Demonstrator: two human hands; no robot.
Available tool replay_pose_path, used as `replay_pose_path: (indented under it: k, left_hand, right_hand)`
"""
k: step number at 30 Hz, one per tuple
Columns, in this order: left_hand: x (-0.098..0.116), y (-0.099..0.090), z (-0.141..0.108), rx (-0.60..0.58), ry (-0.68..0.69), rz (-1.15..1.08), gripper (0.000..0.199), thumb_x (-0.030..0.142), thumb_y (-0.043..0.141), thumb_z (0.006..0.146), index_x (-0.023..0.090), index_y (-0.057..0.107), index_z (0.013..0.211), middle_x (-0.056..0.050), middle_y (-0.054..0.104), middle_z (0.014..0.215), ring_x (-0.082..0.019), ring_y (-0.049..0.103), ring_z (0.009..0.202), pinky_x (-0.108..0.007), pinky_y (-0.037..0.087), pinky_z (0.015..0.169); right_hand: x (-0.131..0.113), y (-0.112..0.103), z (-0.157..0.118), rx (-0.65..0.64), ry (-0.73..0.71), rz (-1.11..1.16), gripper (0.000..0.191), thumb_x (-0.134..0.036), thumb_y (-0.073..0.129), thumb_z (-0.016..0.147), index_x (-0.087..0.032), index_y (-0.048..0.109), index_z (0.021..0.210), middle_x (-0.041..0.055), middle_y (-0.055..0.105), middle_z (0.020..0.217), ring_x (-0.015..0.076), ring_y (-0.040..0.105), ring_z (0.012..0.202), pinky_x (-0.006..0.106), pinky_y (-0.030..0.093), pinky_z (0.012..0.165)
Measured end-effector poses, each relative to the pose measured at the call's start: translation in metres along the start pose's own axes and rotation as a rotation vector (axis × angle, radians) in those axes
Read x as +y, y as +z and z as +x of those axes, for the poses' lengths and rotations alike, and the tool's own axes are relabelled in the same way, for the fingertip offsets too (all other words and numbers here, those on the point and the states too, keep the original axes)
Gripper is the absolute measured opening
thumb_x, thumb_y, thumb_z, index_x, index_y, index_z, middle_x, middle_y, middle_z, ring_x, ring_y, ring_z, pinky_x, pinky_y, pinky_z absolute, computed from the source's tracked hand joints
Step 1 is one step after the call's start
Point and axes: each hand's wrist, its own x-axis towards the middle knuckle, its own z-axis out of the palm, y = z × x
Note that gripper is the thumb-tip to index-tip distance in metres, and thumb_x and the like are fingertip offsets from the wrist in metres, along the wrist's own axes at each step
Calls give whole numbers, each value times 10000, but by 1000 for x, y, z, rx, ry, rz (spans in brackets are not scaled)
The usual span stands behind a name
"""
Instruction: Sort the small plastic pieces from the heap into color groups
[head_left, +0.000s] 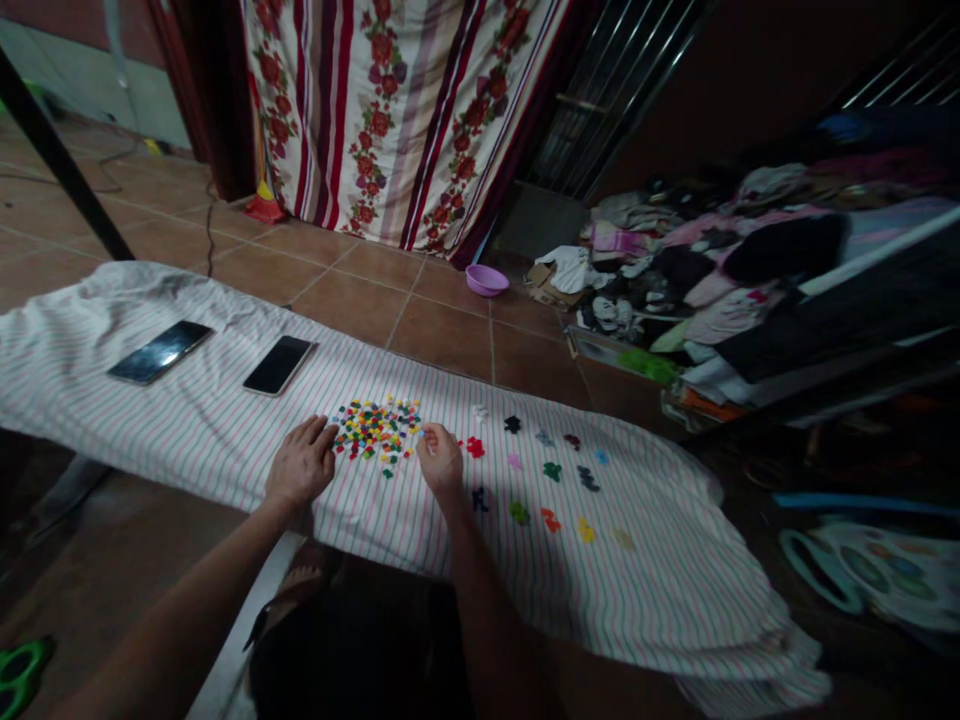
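A striped cloth surface [652,580] bears two phones [278,365], mixed colourful pieces [375,428] and small colour-sorted piles [552,471].

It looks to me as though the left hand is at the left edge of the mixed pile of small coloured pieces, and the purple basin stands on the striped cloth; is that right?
Not quite: the head view shows the purple basin on the tiled floor, beyond the striped cloth. The left hand is indeed at the left edge of the mixed pile.

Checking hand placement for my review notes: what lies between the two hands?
Between the left hand and right hand lies a spread of small multicoloured pieces on the striped cloth, in the head view.
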Motion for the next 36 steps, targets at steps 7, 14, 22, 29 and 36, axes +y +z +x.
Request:
replay_pose_path:
  k: [7,14,22,29,36]
  left_hand:
    - [-1,0,0,2,38,33,387,223,418,862,131,643,1162,-158,617,1259,-286,540,1214,-437,442,1038]
    - [-3,1,0,32,55,56,377,228,413,858,144,651,1138,-145,626,1248,-278,552,1207,-433,449,1031]
    - [-5,1,0,3,55,55,386,250,399,848,164,633,1143,-142,617,1249,-282,542,1210,-443,457,1015]
    - [-4,-2,0,8,56,7,389,265,402,831,178,626,1138,-141,615,1234,-288,545,1201,-455,446,1024]
    - [-5,-2,1,-11,74,0,402,274,391,832,160,621,1142,-156,607,1237,-298,545,1193,-458,445,1017]
  right_hand:
    - [11,-15,-11,-3,-32,-68,209,-188,493,824,-210,663,944,33,692,839,167,613,789,274,473,784]
    - [19,-29,-15,14,-16,-140,208,-172,518,828,-216,681,950,30,701,849,163,619,801,270,465,818]
    - [41,-56,-19,54,-11,-197,227,-167,510,821,-207,698,943,34,702,825,169,610,767,279,467,777]
    - [54,-81,-23,91,12,-247,240,-160,491,829,-207,705,929,45,715,865,179,612,808,300,454,823]
    - [76,-100,-26,137,69,-247,270,-166,469,826,-189,712,942,62,708,880,177,615,813,290,476,799]
